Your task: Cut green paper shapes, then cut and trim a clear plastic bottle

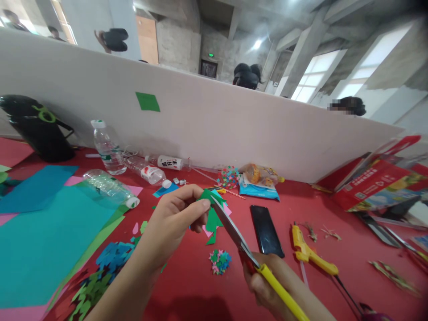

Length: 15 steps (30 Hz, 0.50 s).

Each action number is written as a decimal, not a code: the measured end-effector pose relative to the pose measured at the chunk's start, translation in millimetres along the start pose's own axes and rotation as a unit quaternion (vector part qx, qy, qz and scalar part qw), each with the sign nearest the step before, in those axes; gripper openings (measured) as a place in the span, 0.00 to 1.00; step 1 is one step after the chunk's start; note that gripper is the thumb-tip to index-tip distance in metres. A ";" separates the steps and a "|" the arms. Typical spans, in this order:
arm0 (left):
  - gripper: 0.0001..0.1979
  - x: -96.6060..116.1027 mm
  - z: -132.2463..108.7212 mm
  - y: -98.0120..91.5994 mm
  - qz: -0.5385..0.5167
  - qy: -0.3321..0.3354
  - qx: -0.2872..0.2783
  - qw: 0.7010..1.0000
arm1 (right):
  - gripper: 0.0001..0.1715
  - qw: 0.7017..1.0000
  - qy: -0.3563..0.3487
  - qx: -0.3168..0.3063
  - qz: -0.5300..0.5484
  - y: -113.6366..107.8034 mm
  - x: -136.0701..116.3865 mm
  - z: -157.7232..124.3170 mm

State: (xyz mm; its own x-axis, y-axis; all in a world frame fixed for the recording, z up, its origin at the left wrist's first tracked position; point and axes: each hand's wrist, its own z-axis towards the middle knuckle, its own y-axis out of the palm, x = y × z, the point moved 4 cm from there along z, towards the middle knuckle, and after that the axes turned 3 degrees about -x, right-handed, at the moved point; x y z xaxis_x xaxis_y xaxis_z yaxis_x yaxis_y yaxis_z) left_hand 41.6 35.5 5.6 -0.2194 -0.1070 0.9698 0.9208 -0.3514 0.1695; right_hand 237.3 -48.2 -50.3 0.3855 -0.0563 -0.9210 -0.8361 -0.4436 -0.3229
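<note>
Here, our left hand pinched green paper while our right hand gripped scissors; blades so near our thumb risked nicking it if the paper slipped.

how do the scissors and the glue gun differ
The scissors are held in the right hand, while the glue gun lies on the red table. The scissors have metal blades; the glue gun trails a dark cord. Both have yellow handles.
</note>
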 end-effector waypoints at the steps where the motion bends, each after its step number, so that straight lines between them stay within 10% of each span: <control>1: 0.07 -0.4 0.3 0.0 0.001 -0.001 -0.001 1.000 | 0.36 1.000 0.006 0.002 -0.005 0.2 -0.5 -0.8; 15: 0.05 3.3 4.4 -2.2 0.043 0.015 0.015 0.999 | 0.42 1.000 0.002 -0.010 -0.006 -1.6 -17.3 -7.6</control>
State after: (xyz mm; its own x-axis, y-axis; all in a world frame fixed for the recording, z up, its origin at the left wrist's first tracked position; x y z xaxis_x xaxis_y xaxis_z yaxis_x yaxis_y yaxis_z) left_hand 40.2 40.0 9.1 -0.1483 -0.1628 0.9755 0.9459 -0.3111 0.0919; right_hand 235.0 -53.3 -32.2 0.3967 -0.0537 -0.9164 -0.8233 -0.4624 -0.3293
